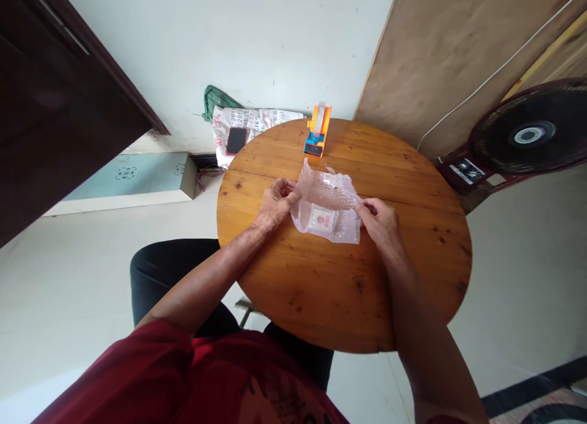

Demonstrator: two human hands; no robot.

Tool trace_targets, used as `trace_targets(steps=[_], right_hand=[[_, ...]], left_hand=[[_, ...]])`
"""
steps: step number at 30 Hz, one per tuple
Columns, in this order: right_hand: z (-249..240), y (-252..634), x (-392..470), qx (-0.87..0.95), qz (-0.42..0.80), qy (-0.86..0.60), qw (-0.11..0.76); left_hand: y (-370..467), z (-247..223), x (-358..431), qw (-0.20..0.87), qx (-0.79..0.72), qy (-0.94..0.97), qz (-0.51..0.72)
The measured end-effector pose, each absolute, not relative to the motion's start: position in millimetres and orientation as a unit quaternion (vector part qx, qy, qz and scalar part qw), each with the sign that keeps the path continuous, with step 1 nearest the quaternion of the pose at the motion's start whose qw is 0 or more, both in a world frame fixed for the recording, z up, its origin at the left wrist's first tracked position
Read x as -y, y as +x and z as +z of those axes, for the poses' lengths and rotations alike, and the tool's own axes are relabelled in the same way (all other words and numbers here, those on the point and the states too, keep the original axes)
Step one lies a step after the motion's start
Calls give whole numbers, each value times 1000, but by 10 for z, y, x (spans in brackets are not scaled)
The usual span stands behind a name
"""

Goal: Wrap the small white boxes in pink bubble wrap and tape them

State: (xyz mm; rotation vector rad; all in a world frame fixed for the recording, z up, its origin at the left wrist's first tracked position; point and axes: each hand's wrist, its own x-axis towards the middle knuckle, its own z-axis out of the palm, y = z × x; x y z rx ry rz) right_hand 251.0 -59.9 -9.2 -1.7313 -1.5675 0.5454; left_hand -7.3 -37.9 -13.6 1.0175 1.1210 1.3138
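Note:
A sheet of clear, pinkish bubble wrap (332,188) lies spread over the middle of the round wooden table. Its left edge is pinched by my left hand (277,199), fingers closed. On the other side my right hand (380,221) grips the right edge between thumb and fingers. A small white rectangular packet (323,219) with a red printed mark sits on the near part of the sheet, partly veiled by a layer of wrap. Neither hand touches the packet.
An orange and blue tape dispenser (317,133) stands at the table's (302,289) far edge. Behind it are a printed white sack (270,117), a dark phone (236,141) and a green bag (219,101). A large black fan (532,130) is at right.

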Motion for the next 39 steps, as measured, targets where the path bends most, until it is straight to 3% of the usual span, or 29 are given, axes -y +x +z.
trace_targets(steps=[7,13,16,20,26,28,33,39], right_hand=[[-56,2517,609,623,189,-689,320],[-63,2472,616,631,140,-707,286],[-90,2427,619,633,125,-712,278],[-112,2404,621,642,96,-716,258],[-123,2423,602,646,76,-722,235],[-126,2431,592,646,80,-723,230],[-126,2444,580,646,78,-727,218],[-96,2400,598,643,75,-736,199]], left_hand=[[-98,-231,306,499,-512,440,544],[-211,-139,356,249,-533,559,584],[-312,80,465,181,-524,620,555],[-325,437,587,170,-451,765,427],[-222,531,500,143,-447,878,95],[-247,478,496,139,-452,876,93],[-388,486,835,137,-367,889,236],[-485,511,1448,188,-207,949,144]])
